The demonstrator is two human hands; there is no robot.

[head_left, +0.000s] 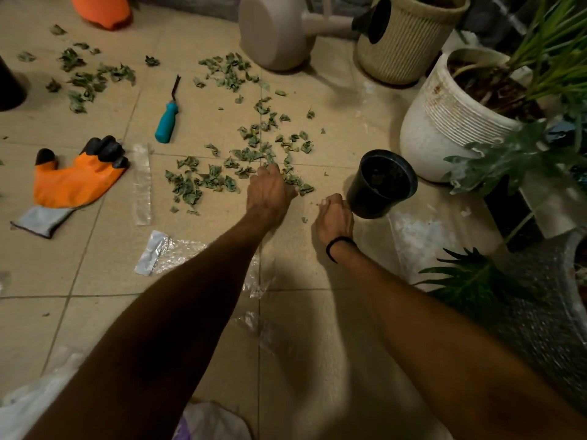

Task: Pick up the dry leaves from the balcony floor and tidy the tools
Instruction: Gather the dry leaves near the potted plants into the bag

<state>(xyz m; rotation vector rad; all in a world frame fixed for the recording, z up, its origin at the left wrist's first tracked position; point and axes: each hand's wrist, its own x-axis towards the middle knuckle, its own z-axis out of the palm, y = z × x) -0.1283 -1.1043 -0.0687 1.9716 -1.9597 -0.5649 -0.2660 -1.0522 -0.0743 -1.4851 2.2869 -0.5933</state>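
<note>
Leaves (pixel 251 154) are all over the floor (pixel 79 274), with the tool (pixel 166 117) and glove (pixel 76 182) lying off to the left. Left hand (pixel 270 190) curls onto a clump, scooping I'd guess. Right hand (pixel 335 217) is fisted beside the pot (pixel 381 185), probably the dump spot. Can't tell if it holds anything.

The leaves (pixel 185 185) by my left hand (pixel 270 192) look dry, crinkled, matt. Tiles (pixel 95 274) are matt. Glove (pixel 76 182): rubbery orange coat, grey knit cuff. Tool (pixel 165 125): smooth teal plastic handle, dark metal tip. Wrap (pixel 178 252): clear, glossy.
</note>
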